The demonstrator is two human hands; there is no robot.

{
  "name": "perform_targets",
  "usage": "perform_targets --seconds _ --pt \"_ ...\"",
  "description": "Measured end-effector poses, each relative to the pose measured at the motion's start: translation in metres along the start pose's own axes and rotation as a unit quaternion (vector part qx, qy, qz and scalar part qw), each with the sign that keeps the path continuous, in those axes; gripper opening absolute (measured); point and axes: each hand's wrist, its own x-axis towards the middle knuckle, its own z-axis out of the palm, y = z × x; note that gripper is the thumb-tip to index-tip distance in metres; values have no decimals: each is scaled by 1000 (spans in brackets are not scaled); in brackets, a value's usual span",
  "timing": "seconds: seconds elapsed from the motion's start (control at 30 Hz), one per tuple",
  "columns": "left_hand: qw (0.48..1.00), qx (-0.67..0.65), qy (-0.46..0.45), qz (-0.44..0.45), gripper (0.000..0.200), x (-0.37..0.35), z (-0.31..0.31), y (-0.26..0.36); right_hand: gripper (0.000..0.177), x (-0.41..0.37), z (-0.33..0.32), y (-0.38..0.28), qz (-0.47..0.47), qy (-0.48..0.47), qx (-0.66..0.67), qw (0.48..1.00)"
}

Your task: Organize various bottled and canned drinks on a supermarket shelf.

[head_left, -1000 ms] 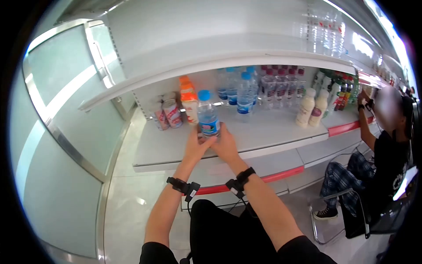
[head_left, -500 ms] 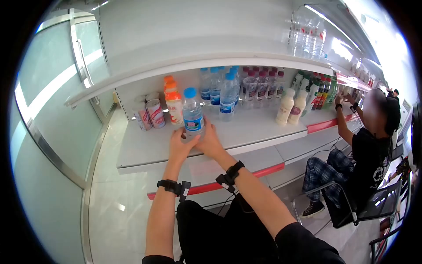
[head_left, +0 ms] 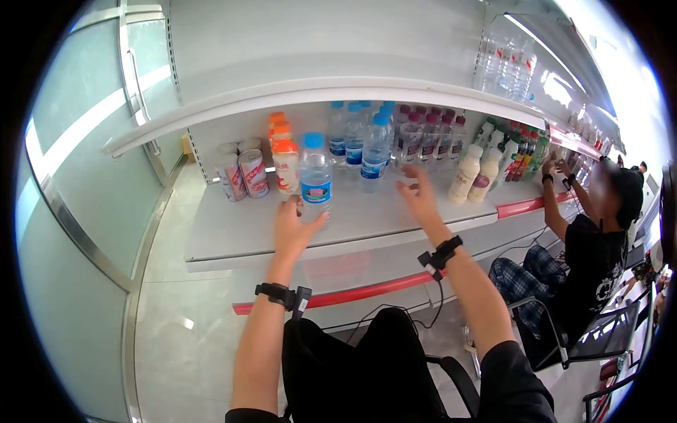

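A clear water bottle (head_left: pixel 316 185) with a blue cap and blue label stands upright at the front of the shelf. My left hand (head_left: pixel 290 229) is around its lower part, thumb in front and fingers at the left side; part of the grip is hidden. My right hand (head_left: pixel 422 197) holds nothing, its fingers apart and slightly curled, over the shelf front. Behind it is another blue-capped bottle (head_left: pixel 374 158) in a group of similar ones. An orange-capped bottle (head_left: pixel 285 166) stands just behind and left of the held one.
White-and-red cans (head_left: pixel 254 173) stand at the shelf's left end. Dark-capped bottles (head_left: pixel 428 137) and cream-coloured bottles (head_left: pixel 465 175) stand toward the right. An upper shelf (head_left: pixel 317 90) overhangs them. A seated person (head_left: pixel 596 233) reaches into the shelving at the right.
My right hand has let go of the water bottle and moved right. My left hand stays at the bottle's lower part. The view has shifted slightly.
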Motion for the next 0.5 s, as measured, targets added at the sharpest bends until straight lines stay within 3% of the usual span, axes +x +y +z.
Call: perform_targets --seconds 0.07,0.17,0.3,0.5 --pt "998 37 19 42 62 0 5 0 46 4 -15 6 60 36 -55 996" --pt "999 29 29 16 60 -2 4 4 41 -11 -12 40 117 66 -130 982" --pt "998 61 27 13 58 -1 6 3 39 -11 -11 50 102 101 -88 986" --pt "990 107 42 79 59 0 11 -4 33 -10 -10 54 79 115 -81 987"
